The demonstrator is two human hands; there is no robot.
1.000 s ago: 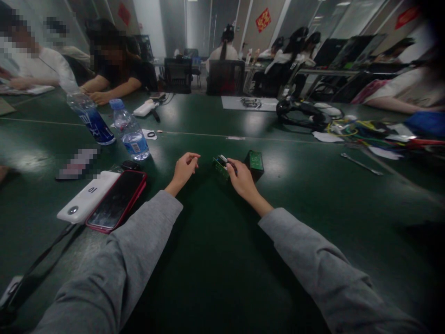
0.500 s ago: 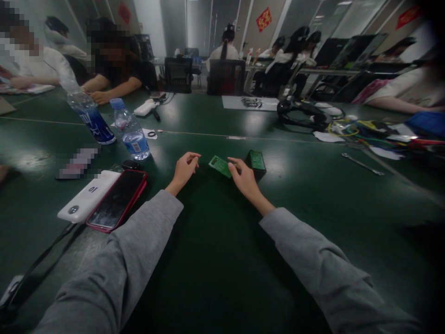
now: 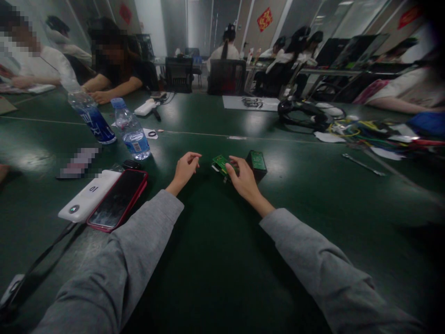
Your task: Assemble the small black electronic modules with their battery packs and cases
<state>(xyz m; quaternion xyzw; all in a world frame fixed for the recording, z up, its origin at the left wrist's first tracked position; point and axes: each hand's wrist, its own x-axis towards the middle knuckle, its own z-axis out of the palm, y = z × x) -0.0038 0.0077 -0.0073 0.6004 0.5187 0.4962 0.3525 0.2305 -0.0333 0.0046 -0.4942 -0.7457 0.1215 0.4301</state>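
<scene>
My right hand grips a small green circuit board by its right end and holds it just above the dark green table. A black box with a green board on top stands right behind that hand. My left hand rests on the table a little to the left of the board. Its fingers are curled, thumb against fingertips, and nothing shows between them. Both arms wear grey sleeves.
At the left lie a red-cased phone and a white power bank, with two water bottles behind. A metal wrench, cables and a black headset are at the right. Other people sit at the far left and right.
My right hand has turned the green board over between its fingers: parts showed first, then the flat green face, now it is tilted again. My left hand has stayed in place.
</scene>
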